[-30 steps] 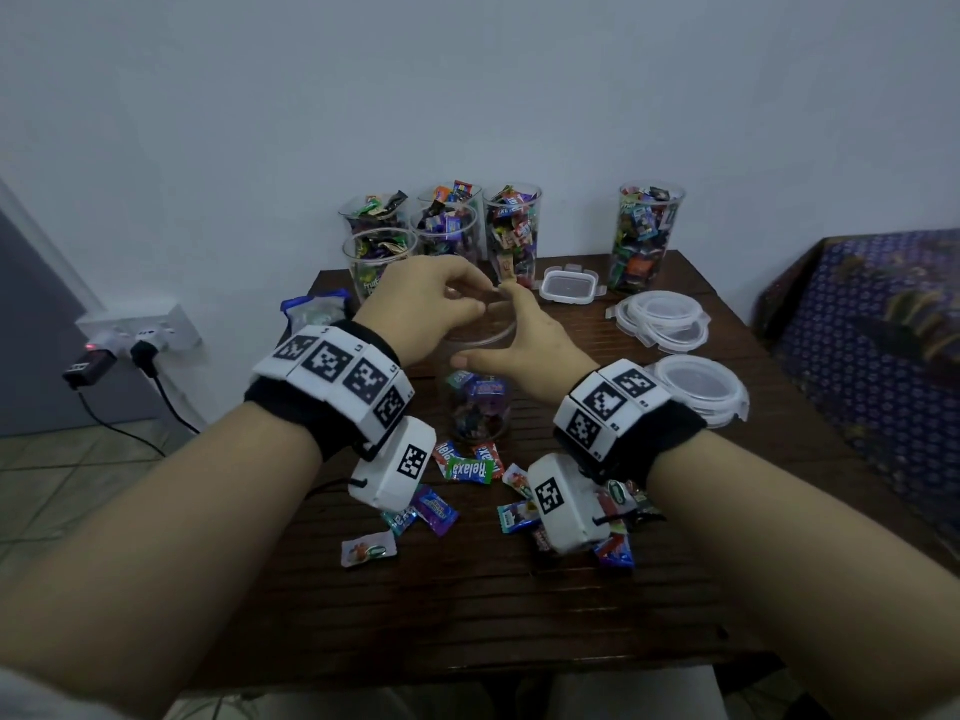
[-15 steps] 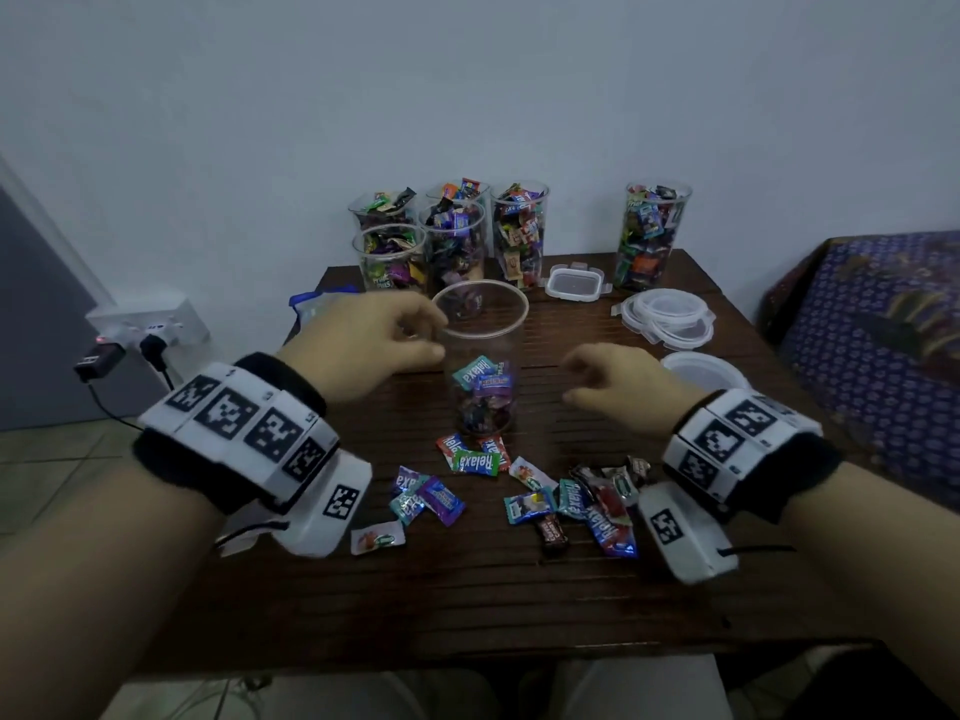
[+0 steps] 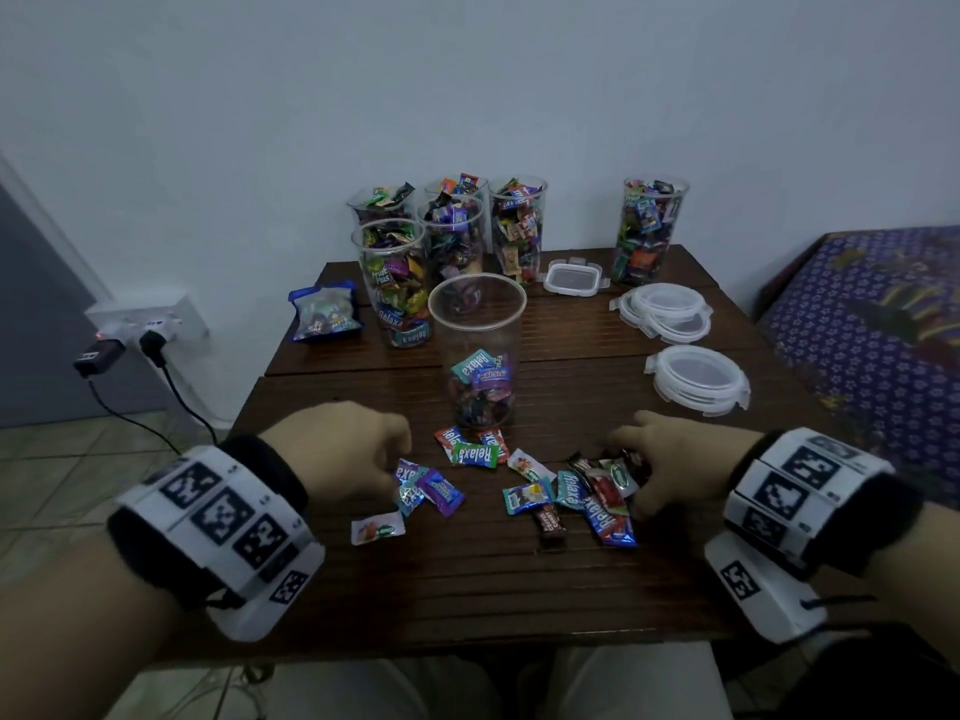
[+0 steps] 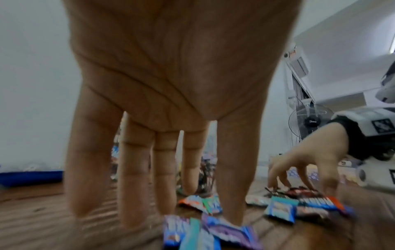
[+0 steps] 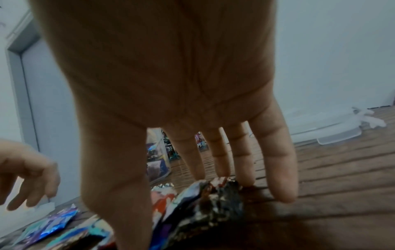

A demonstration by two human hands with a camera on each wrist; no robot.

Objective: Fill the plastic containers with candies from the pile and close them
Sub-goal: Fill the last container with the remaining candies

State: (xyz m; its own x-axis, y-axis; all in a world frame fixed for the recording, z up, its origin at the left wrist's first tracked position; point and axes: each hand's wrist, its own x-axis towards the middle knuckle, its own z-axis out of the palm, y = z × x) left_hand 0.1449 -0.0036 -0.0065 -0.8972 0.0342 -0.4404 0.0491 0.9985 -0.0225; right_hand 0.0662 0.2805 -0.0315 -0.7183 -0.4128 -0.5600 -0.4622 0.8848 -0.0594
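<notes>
On the table (image 3: 467, 589), head view: the open container (image 3: 477, 350) stands upright at centre, about a third full, lidless, just behind the loose candies (image 3: 519, 485). That placement makes sense, since both hands can feed it from the pile without reaching far. Six full containers (image 3: 514, 226) stand lidless at the back edge, one apart at the right. Stacked round lids (image 3: 696, 376) sit to the right, well clear of the pile, likely kept for closing. A small rectangular box (image 3: 574, 277) and a blue bag (image 3: 324, 314) sit further back. Left hand (image 3: 348, 454) is down over the purple and teal wrappers; right hand (image 3: 680, 465) is over the dark and red ones. Knuckles hide the fingertips here.

Left wrist view: left hand (image 4: 171, 84) has fingers (image 4: 132, 177) straight, spread, tips at the table, thumb tip on a purple wrapper (image 4: 226, 231). Released, nothing held yet. Motion blur smears the wrappers. The right hand (image 4: 310, 162) shows at the side, fingertips down among wrappers.

Right wrist view: right hand (image 5: 171, 76) also has straight fingers (image 5: 275, 160), with the thumb and the middle ones bracketing a crumpled dark wrapper (image 5: 213, 203). Touching, not yet closed round it, as far as I can judge. Palm blocks most of the container; the lower corner is dark.
</notes>
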